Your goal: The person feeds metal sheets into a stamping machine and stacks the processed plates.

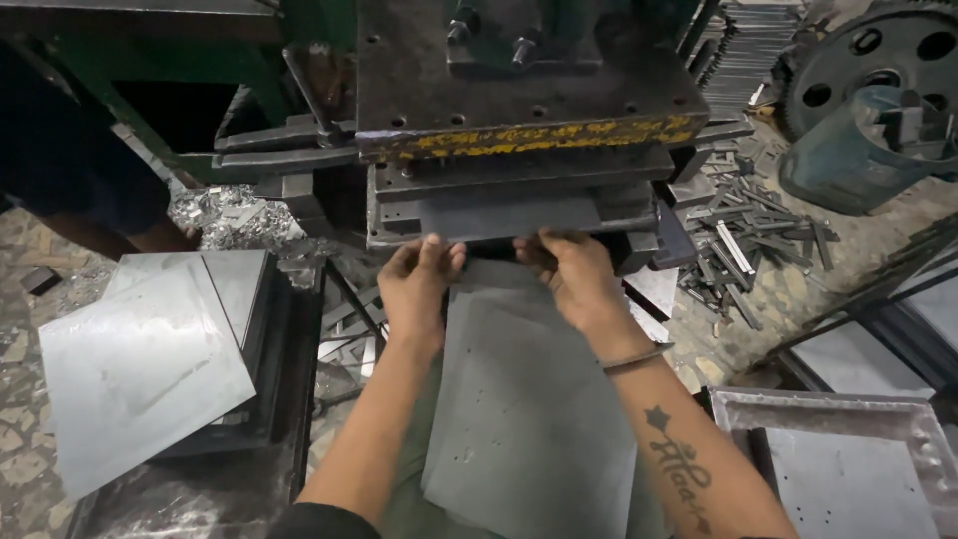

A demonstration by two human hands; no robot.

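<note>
Both hands, left hand [419,279] and right hand [569,274], grip closed on the grey metal sheet [529,399], feeding its far edge into the press die [519,205]; next, careful alignment.

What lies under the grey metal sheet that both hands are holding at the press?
The sheet rests over the person's lap; greenish cloth shows at its lower left edge. Its far edge, under the left hand and right hand, meets the press die. The rest is covered.

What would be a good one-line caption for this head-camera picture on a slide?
Left hand and right hand hold a grey metal sheet at the mouth of a press.
</note>
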